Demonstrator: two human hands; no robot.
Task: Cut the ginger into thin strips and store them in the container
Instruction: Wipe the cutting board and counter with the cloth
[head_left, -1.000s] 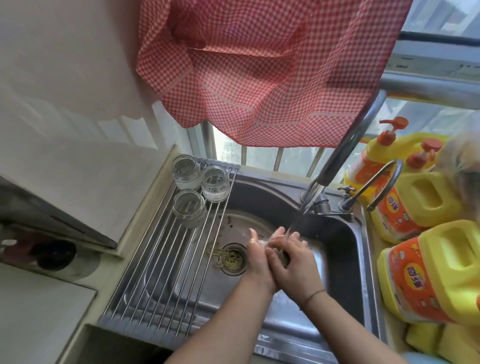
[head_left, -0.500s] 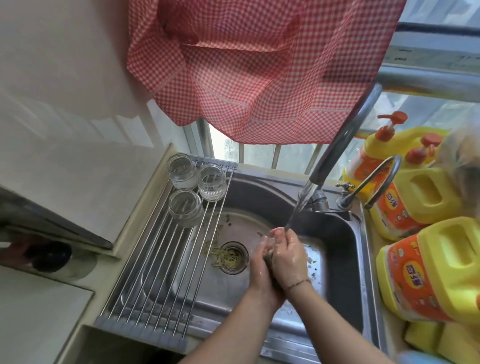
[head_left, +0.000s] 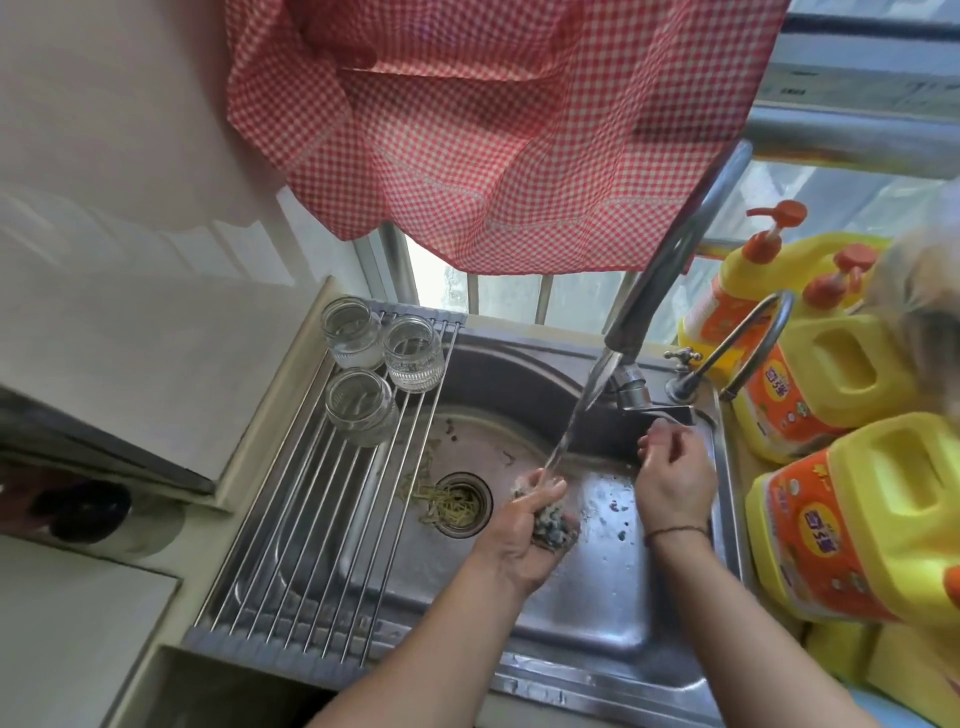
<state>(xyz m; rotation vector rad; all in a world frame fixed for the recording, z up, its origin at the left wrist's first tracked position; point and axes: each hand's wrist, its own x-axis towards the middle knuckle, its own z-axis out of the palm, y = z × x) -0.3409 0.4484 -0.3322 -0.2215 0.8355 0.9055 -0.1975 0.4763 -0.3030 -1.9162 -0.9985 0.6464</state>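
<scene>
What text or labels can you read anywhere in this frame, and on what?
Nothing reads cleanly enough to quote.
Front yellow detergent jug: orange label with a round logo and characters, too blurred to read.
Middle yellow jug: orange label with a yellow badge and small print, blurred.
Rear pump bottle: label turned away, unreadable.
Glass jars, faucet, sink, checked cloth: no text visible.

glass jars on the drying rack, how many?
3, all at the rack's far left end: back-left, back-right, nearer one. None look hidden.
</scene>
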